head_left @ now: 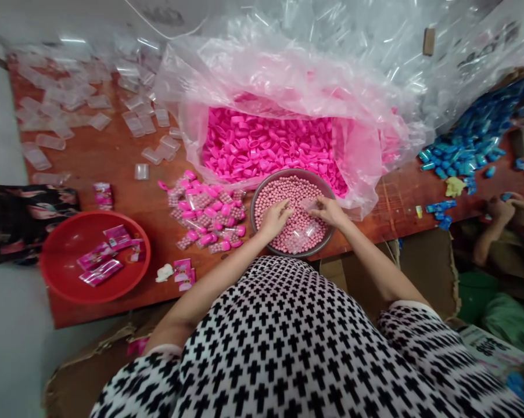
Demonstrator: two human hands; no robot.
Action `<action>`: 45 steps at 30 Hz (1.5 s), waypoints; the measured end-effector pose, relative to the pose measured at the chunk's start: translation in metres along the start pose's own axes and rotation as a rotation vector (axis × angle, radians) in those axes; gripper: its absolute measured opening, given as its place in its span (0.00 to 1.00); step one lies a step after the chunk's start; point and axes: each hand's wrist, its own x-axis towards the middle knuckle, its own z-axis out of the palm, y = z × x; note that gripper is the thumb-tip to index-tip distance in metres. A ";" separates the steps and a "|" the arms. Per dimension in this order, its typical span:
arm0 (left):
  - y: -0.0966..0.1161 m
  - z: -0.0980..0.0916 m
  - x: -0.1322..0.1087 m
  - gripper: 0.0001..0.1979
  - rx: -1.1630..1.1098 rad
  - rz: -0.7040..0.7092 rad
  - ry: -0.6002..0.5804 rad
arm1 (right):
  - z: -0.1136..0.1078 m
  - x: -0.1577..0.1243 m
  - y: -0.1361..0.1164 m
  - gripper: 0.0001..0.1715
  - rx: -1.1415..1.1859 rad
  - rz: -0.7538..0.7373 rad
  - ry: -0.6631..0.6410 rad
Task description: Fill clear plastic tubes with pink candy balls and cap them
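My right hand [329, 211] pinched a clear plastic case [308, 204] above round pink beads [288, 188] in a grey bowl [288, 172]; left hand [275, 220] curled, grip unclear.

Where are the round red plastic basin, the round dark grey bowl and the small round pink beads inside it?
Round red plastic basin [63, 248]: head view, bare inner left wall.
Round dark grey bowl [288, 172]: head view, far rim.
Small round pink beads [297, 194]: head view, top of the heap.
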 end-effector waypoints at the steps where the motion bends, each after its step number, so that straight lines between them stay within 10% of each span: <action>1: 0.001 0.005 0.004 0.18 -0.061 -0.034 -0.013 | -0.001 -0.001 -0.002 0.16 0.118 -0.068 -0.009; 9: 0.021 0.017 0.003 0.13 -0.502 -0.056 0.181 | 0.002 -0.023 -0.047 0.17 0.591 -0.172 -0.013; 16: 0.046 -0.062 0.008 0.17 -0.711 -0.067 0.660 | 0.003 -0.047 -0.053 0.16 0.559 -0.107 0.160; 19: 0.065 -0.069 0.007 0.20 -0.780 -0.023 0.551 | 0.004 -0.042 -0.056 0.17 0.727 -0.118 0.181; 24: 0.085 -0.021 -0.013 0.21 -1.071 -0.136 0.324 | 0.009 -0.027 -0.090 0.32 1.024 -0.275 0.279; 32: 0.085 -0.011 -0.040 0.19 -0.748 -0.147 0.102 | 0.006 -0.033 -0.116 0.15 1.174 -0.203 0.560; 39: 0.101 -0.015 -0.057 0.10 -0.426 0.031 0.244 | 0.003 -0.043 -0.136 0.16 1.470 -0.071 0.618; 45: 0.104 -0.029 -0.085 0.15 -0.660 -0.105 0.150 | -0.029 -0.040 -0.133 0.14 1.369 -0.124 0.668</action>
